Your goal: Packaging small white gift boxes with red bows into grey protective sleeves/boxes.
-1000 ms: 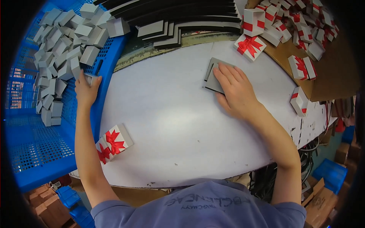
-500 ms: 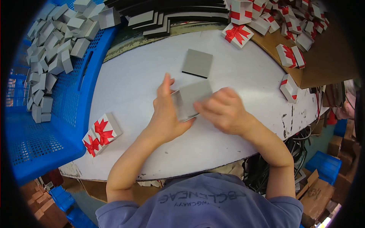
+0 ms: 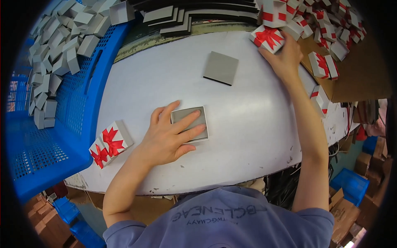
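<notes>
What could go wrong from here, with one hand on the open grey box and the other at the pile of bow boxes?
1. The right hand grasps a white box with a red bow at the edge of a loose pile; neighbours might slide.
2. The left hand lies flat on the open grey box; pressing may dent its thin walls.
3. The two finished boxes sit at the table's left edge and might fall.

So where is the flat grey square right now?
In the head view the flat grey square lies alone on the white table, toward its far edge. It sits beyond the left hand and left of the right hand.
</notes>
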Motion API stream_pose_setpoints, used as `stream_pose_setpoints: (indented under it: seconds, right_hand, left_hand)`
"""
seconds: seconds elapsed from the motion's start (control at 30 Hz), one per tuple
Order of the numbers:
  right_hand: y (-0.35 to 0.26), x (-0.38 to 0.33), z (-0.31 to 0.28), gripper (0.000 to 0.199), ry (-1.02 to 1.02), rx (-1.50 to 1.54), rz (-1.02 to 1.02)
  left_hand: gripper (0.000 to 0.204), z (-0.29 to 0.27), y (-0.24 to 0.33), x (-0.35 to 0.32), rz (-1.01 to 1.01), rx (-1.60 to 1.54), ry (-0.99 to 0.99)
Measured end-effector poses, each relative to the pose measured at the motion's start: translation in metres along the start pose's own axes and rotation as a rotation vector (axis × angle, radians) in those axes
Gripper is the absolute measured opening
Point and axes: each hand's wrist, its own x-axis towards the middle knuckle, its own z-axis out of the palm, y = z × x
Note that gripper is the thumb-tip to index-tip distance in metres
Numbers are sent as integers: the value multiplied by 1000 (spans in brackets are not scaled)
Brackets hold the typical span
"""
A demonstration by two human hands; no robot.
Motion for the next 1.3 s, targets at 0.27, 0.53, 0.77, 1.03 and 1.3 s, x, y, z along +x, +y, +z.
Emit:
stream_pose_setpoints:
  seconds: [0.27, 0.53, 0.77, 1.03, 1.3]
  right_hand:
    - [-109, -100, -49, 81, -468, 664, -557]
    - [-106, -111, -47, 76, -548, 481, -667]
    - [-106, -52, -12, 68, -264, 297, -478]
    - [-105, -66, 8, 67, -336, 230, -503]
    - [-114, -55, 7, 66, -411, 170, -492]
  left_hand:
    - [96, 59, -17, 6, -8, -634, 559]
    - [83, 13, 2, 17, -201, -81, 94]
    - [80, -27, -15, -88, -871, 390, 114]
    - [88, -31, 85, -205, -1421, 378, 126]
    - [55, -63, -80, -80, -951, -362, 1289]
